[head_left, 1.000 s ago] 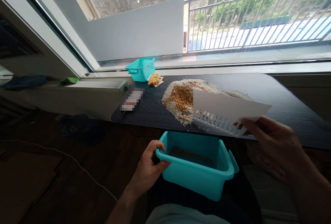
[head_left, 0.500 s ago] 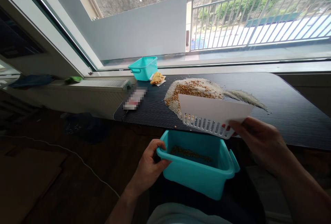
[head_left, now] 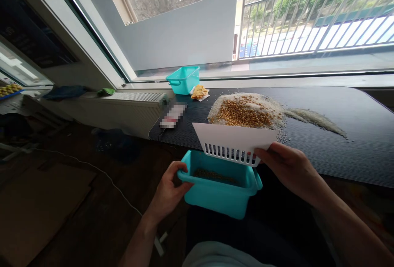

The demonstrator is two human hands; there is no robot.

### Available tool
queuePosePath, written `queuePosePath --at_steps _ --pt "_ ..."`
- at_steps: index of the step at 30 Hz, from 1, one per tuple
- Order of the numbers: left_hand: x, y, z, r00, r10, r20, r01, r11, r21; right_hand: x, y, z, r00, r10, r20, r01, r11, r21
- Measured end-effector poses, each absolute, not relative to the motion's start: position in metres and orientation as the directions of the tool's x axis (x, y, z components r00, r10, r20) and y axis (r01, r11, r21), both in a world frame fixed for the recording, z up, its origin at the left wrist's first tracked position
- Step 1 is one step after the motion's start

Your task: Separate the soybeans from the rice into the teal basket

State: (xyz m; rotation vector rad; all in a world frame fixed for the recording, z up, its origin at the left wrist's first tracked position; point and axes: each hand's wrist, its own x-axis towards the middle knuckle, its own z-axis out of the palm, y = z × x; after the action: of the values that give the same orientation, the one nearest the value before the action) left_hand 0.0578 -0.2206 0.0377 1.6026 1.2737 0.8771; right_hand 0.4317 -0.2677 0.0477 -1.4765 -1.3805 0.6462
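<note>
My left hand (head_left: 170,189) grips the left rim of a turquoise plastic bin (head_left: 215,199), thumb outside and fingers over the edge. The bin is below the table's front edge, with a layer of dark grains (head_left: 214,175) on its bottom. In my right hand (head_left: 286,168) is a white slotted plastic sheet (head_left: 235,137), pinched at its right end. Its row of slots hangs over the bin's back rim. Behind the sheet, a heap of golden kernels (head_left: 246,113) mixed with white rice-like grains (head_left: 271,104) lies on the dark table.
A second turquoise bin (head_left: 184,81) stands at the table's back left, beside a crumpled yellow wrapper or cloth (head_left: 200,92). A blurred-out flat object (head_left: 173,115) lies at the left edge. A streak of pale grains (head_left: 317,120) stretches right across the dark tabletop (head_left: 363,152). The window is behind.
The white slotted sheet has moved left, off the table edge to above the bin, uncovering more of the golden kernels. My view has turned somewhat to the left.
</note>
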Motion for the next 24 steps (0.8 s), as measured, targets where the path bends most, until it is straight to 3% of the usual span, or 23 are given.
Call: queuePosePath --at_steps 7,13,24 --pt "0.061 -0.223 0.038 0.224 0.975 0.010 0.357 -0.091 0.930 0.441 -0.284 0.051 0.357 0.914 0.194 0.364 0.055 -0.930" --pt "0.091 -0.229 0.035 0.360 0.933 -0.012 0.311 -0.107 0.944 0.474 -0.311 0.048 0.475 0.872 0.116 0.346 -0.064 -0.936" --pt "0.108 -0.234 0.037 0.453 0.891 -0.045 0.300 -0.105 0.948 0.516 -0.320 0.062 0.728 0.665 0.168 0.409 -0.225 -0.885"
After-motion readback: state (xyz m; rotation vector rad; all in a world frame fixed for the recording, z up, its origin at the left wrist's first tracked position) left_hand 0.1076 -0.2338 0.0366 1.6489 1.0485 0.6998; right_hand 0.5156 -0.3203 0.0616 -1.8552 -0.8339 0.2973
